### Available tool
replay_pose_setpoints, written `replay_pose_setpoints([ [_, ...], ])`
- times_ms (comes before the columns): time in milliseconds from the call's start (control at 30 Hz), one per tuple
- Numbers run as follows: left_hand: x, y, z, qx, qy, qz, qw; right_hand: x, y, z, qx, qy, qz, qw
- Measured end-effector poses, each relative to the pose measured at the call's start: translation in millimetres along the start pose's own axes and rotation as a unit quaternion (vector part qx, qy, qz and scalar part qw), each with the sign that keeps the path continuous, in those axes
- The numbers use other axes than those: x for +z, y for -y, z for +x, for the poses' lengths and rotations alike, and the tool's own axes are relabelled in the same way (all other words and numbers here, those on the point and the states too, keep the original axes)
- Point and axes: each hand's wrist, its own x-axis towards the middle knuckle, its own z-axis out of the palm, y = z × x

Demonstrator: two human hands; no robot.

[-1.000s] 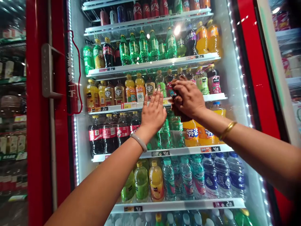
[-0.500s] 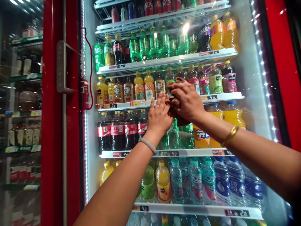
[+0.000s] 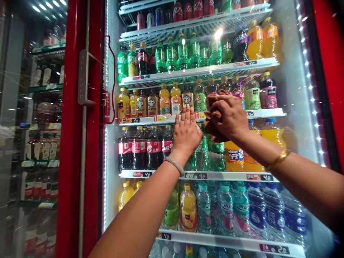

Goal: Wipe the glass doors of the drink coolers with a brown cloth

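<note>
My left hand (image 3: 187, 132) lies flat against the glass door of a drinks fridge, fingers stretched out and close together. A grey ring bangle is on its wrist. To its right, my right hand (image 3: 228, 116) is at the glass with fingers bent and drawn together. Dark brown shapes show around and under these fingers; I cannot tell whether they are a held cloth or a reflection. A gold bangle (image 3: 281, 159) circles the right wrist. Behind the glass near my hands stand Qoo bottles (image 3: 176, 100), cola bottles (image 3: 153, 148) and green bottles (image 3: 201, 154).
A grey door handle (image 3: 84, 77) sits on the red frame (image 3: 71, 143) at left. A red outline (image 3: 114, 86) runs down the glass beside it. Water bottles (image 3: 258, 208) fill a lower shelf. Another fridge (image 3: 43, 161) stands farther left.
My right hand has moved right, opening a gap from my left hand. The left hand stays flat on the glass. The whole view has shifted slightly, with the fridge appearing farther right.
</note>
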Motion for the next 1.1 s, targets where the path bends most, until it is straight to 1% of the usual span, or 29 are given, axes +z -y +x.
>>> replay_pose_setpoints([
  [67, -0.2, 1, -1, -0.003, 0.006, 0.006, 1.000, 7, 25, 1, -0.029, 0.010, 0.015, 0.999],
  [133, -0.1, 2, -1, 0.003, 0.011, 0.007, 1.000, 1, 38, -13, -0.092, 0.038, 0.042, 0.994],
  [167, 0.1, 2, -1, 0.005, 0.012, 0.006, 1.000, -7, 36, -24, -0.128, 0.056, 0.056, 0.989],
  [200, 0.3, 2, -1, 0.004, 0.011, 0.005, 1.000, -16, 30, -35, -0.164, 0.076, 0.069, 0.981],
  [267, 0.8, 1, -1, -0.002, 0.002, -0.001, 1.000, -34, 6, -53, -0.220, 0.112, 0.081, 0.965],
  [300, 0.8, 0, 0, -0.006, -0.002, -0.005, 1.000, -41, -7, -57, -0.229, 0.121, 0.077, 0.963],
  [333, 0.6, -1, 0, -0.010, -0.006, -0.007, 1.000, -45, -20, -57, -0.219, 0.116, 0.067, 0.966],
  [400, -0.8, -3, 1, -0.014, -0.006, -0.010, 1.000, -40, -32, -44, -0.153, 0.070, 0.031, 0.985],
  [433, -1.8, -4, 1, -0.014, -0.003, -0.009, 1.000, -33, -30, -33, -0.110, 0.043, 0.012, 0.993],
  [467, -2.8, -4, 1, -0.015, 0.000, -0.005, 1.000, -23, -23, -21, -0.069, 0.020, -0.001, 0.997],
  [500, -3.6, -3, 0, -0.020, 0.002, -0.001, 1.000, -12, -12, -11, -0.036, 0.005, -0.009, 0.999],
  [533, -4.1, -2, 0, -0.029, 0.002, 0.004, 1.000, -2, 3, -2, -0.023, 0.005, -0.003, 1.000],
  [600, -4.3, 0, 0, -0.055, -0.002, 0.015, 0.998, 10, 32, 4, -0.034, 0.025, 0.023, 0.999],
  [667, -3.5, 1, -1, -0.073, -0.004, 0.019, 0.997, 8, 47, -3, -0.075, 0.049, 0.051, 0.995],
  [700, -3.0, 1, -1, -0.074, -0.003, 0.018, 0.997, 3, 47, -9, -0.107, 0.061, 0.063, 0.990],
  [733, -2.5, 1, -2, -0.072, -0.001, 0.016, 0.997, -3, 42, -16, -0.141, 0.076, 0.074, 0.984],
  [800, -2.2, -2, -2, -0.070, 0.003, 0.012, 0.997, -14, 22, -25, -0.203, 0.105, 0.089, 0.969],
  [833, -2.4, -2, -1, -0.069, 0.005, 0.011, 0.998, -16, 10, -24, -0.202, 0.110, 0.085, 0.969],
  [867, -3.1, -2, -1, -0.066, 0.007, 0.011, 0.998, -15, -1, -20, -0.188, 0.106, 0.077, 0.973],
  [933, -5.8, 3, 0, -0.055, 0.008, 0.015, 0.998, -4, -9, -3, -0.121, 0.074, 0.050, 0.989],
  [967, -7.9, 9, 0, -0.040, 0.011, 0.017, 0.999, 4, -7, 7, -0.086, 0.052, 0.038, 0.994],
  [1033, -13.2, 27, 0, 0.014, 0.023, 0.023, 0.999, 21, 12, 23, -0.043, 0.025, 0.026, 0.998],
  [1100, -19.0, 48, -3, 0.090, 0.044, 0.031, 0.994, 31, 38, 26, -0.045, 0.033, 0.033, 0.998],
])
